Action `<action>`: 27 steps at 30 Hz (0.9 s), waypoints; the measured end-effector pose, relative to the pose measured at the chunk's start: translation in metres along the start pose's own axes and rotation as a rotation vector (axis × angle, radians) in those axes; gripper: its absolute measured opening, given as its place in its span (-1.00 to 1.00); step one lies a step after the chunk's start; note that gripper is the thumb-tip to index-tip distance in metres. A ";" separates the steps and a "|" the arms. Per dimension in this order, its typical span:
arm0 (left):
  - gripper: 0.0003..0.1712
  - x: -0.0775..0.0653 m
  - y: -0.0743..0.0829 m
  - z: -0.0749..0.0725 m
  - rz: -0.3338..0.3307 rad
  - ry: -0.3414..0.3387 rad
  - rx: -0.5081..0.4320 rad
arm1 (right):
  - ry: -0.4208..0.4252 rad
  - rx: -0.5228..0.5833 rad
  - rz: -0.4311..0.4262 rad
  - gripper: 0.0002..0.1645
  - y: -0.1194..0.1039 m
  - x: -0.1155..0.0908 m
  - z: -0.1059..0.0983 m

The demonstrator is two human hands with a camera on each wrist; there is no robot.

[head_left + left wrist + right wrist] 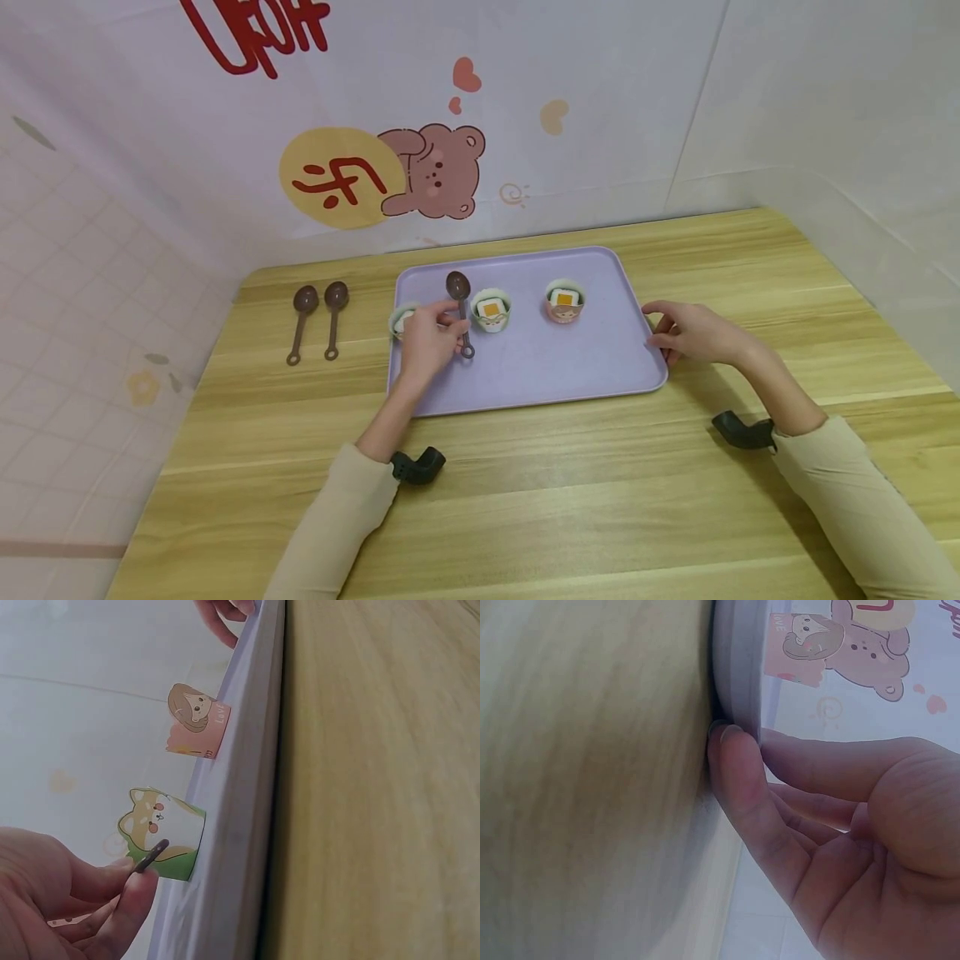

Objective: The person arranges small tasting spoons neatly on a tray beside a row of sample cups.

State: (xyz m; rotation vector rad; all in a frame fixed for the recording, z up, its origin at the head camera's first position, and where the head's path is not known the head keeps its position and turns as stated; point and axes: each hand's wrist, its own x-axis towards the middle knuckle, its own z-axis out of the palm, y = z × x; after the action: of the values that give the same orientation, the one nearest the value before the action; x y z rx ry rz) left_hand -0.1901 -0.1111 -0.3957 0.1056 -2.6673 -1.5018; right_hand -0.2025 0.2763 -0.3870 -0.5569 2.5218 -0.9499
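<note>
Mid-frame, we note the left hand (pixel 430 340) pinching a brown plastic spoon (pixel 458 286), long axis up-frame, just left of a round, green, cartoon-print cup (pixel 492 322).

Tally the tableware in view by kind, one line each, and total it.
Dark brown long-handled spoons: 3 (one held in the left hand)
Small round pale-rimmed cups: 3 (one partly hidden by that hand)
Pale purple rectangular tray: 1
Total: 7
</note>
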 end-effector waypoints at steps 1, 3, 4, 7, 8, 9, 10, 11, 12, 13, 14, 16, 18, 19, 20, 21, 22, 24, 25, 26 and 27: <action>-0.59 0.000 0.000 0.001 -0.002 -0.002 0.007 | 0.000 0.001 0.001 -0.38 0.000 0.000 0.000; -0.59 0.001 0.000 0.002 -0.005 -0.007 0.021 | 0.001 0.000 0.000 -0.38 0.000 0.000 0.000; -0.60 0.001 0.000 0.003 -0.006 -0.008 0.027 | 0.000 0.000 0.000 -0.38 -0.001 0.000 0.000; -0.60 0.001 -0.001 0.004 -0.005 -0.009 0.052 | -0.002 0.004 0.002 -0.38 -0.001 0.000 0.001; -0.60 0.001 -0.001 0.005 -0.006 -0.009 0.058 | -0.002 0.004 0.002 -0.38 -0.001 0.000 0.001; -0.60 0.001 -0.002 0.005 -0.006 -0.007 0.066 | -0.002 0.004 0.001 -0.38 -0.001 0.000 0.001; -0.60 0.001 -0.002 0.006 -0.003 -0.008 0.074 | -0.001 0.006 0.003 -0.38 -0.001 0.001 0.001; -0.59 0.001 -0.003 0.006 -0.001 -0.010 0.081 | -0.001 0.007 0.002 -0.38 -0.001 0.000 0.001; -0.59 0.001 -0.003 0.006 0.004 -0.013 0.090 | -0.001 0.009 0.002 -0.38 0.000 0.000 0.001; -0.59 0.001 -0.003 0.007 0.007 -0.016 0.097 | 0.000 0.009 0.001 -0.38 0.000 0.000 0.001; -0.59 0.001 -0.004 0.007 0.010 -0.020 0.104 | 0.001 0.008 0.000 -0.38 0.000 0.000 0.001; -0.58 0.001 -0.004 0.007 0.016 -0.030 0.119 | 0.001 0.007 -0.003 -0.38 0.000 0.000 0.001; -0.58 0.001 -0.004 0.007 0.020 -0.037 0.140 | 0.001 0.005 -0.005 -0.38 0.000 0.000 0.000; -0.58 0.001 -0.004 0.007 0.021 -0.040 0.148 | 0.000 0.004 -0.006 -0.37 0.001 0.000 0.000; -0.57 0.001 -0.004 0.007 0.021 -0.044 0.158 | 0.000 0.004 -0.005 -0.37 0.001 0.000 0.000; -0.57 0.001 -0.004 0.007 0.024 -0.045 0.170 | 0.000 0.004 -0.004 -0.37 0.001 0.001 0.000; -0.58 0.001 -0.005 0.007 0.027 -0.046 0.179 | 0.000 0.004 -0.004 -0.38 0.001 0.001 0.000; -0.58 0.001 -0.005 0.008 0.036 -0.044 0.194 | 0.000 0.007 0.002 -0.38 0.001 0.001 0.001; -0.59 0.001 -0.006 0.008 0.040 -0.043 0.201 | 0.000 0.007 0.001 -0.38 0.001 0.001 0.001; -0.59 0.001 -0.006 0.009 0.045 -0.041 0.209 | 0.000 0.009 0.003 -0.38 0.001 0.001 0.001; -0.60 0.001 -0.007 0.009 0.051 -0.038 0.214 | 0.000 0.009 0.002 -0.38 0.001 0.001 0.001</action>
State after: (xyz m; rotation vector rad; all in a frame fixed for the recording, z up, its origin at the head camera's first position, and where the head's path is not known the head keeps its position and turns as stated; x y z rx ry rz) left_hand -0.1924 -0.1069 -0.4059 0.0222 -2.8303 -1.2122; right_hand -0.2029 0.2765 -0.3887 -0.5511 2.5170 -0.9597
